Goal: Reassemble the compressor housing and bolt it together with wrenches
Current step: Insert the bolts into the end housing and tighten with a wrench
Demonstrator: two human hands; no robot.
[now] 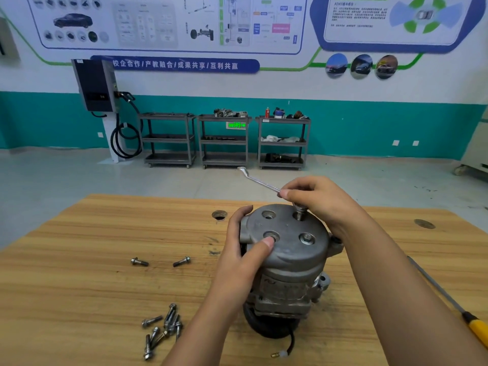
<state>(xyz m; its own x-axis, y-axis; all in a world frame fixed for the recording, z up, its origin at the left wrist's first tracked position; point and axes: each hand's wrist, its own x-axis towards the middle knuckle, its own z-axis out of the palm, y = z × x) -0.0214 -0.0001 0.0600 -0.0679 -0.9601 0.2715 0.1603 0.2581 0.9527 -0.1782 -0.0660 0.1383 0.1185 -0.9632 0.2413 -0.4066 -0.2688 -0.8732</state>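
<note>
wrench near end hidden in right hand, housing left side behind left hand, screwdriver handle cut by right edge, poster print blurred

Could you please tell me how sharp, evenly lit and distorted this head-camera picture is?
Head view: the compressor housing is sharp; the wall posters look soft, small print unreadable; light is even, with faint shadows beside the loose bolts; the wide lens makes the wall charger lean.

At frame centre, the left hand grips the compressor housing on the tabletop; the right hand holds a wrench on its upper-right bolt. Loose bolts lie lower left.
</note>
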